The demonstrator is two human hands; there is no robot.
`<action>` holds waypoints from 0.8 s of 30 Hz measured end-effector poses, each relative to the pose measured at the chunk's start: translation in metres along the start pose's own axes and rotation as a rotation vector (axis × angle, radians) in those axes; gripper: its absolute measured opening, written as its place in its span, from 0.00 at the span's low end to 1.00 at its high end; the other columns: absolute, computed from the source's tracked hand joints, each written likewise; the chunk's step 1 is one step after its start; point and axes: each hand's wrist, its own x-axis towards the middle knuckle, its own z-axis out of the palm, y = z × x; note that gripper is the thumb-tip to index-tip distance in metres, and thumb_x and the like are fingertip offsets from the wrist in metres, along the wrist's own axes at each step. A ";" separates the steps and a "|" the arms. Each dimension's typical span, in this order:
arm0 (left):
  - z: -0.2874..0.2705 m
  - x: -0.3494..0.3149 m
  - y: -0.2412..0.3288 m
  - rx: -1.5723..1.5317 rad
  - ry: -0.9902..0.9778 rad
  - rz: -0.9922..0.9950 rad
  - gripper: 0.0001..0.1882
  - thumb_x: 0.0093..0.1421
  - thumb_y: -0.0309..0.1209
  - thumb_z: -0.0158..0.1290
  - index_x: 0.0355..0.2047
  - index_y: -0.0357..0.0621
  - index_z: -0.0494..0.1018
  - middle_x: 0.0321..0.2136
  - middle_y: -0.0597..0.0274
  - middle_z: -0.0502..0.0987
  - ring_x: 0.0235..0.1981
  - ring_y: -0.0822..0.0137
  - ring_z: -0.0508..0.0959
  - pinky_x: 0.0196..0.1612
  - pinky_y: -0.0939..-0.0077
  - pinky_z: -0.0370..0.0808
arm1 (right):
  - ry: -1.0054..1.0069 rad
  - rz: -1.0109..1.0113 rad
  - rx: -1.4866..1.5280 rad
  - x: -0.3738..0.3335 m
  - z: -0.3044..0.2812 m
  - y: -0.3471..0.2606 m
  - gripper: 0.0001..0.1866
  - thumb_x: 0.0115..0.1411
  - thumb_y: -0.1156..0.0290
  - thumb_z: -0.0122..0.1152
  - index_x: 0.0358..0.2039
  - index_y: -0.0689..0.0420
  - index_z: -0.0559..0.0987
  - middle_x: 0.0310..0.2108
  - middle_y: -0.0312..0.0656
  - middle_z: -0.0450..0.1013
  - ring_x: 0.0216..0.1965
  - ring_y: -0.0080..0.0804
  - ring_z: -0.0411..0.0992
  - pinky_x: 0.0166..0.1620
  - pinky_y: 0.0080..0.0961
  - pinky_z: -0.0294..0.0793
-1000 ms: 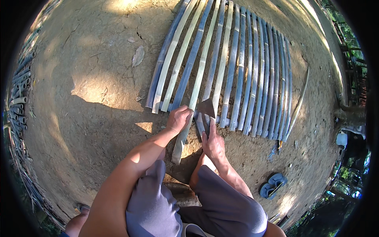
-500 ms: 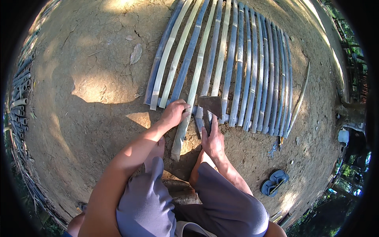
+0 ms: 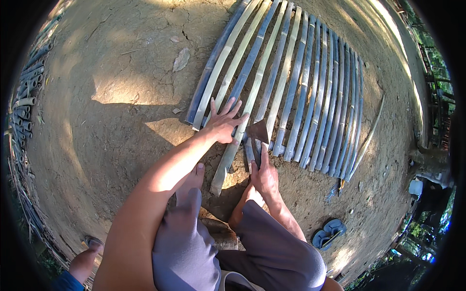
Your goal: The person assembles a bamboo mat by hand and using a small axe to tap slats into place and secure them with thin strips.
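Earthen yard [image 3: 107, 169] with stacked bamboo [image 3: 26, 102]

Daylight is bright but uneven: sun patches lie on the dirt ground [image 3: 97, 174] left of the bamboo slats [image 3: 258, 76], and the left forearm [image 3: 170, 169] catches strong light. The middle is sharp; toward the black corners lines bend, and foliage [image 3: 415, 230] looks soft, with glare.

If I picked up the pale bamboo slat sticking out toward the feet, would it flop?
Probably not: the bamboo slat has woody joints, though its length may let it bend. It's likely light, being so slim. Looking flattish, it probably wouldn't roll.
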 end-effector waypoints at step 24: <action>0.005 0.008 -0.004 0.101 -0.042 -0.046 0.68 0.41 0.59 0.73 0.77 0.62 0.46 0.79 0.61 0.37 0.79 0.54 0.28 0.64 0.07 0.31 | 0.061 -0.065 0.025 0.004 0.034 0.006 0.34 0.67 0.72 0.59 0.69 0.61 0.57 0.36 0.70 0.78 0.36 0.71 0.78 0.35 0.55 0.79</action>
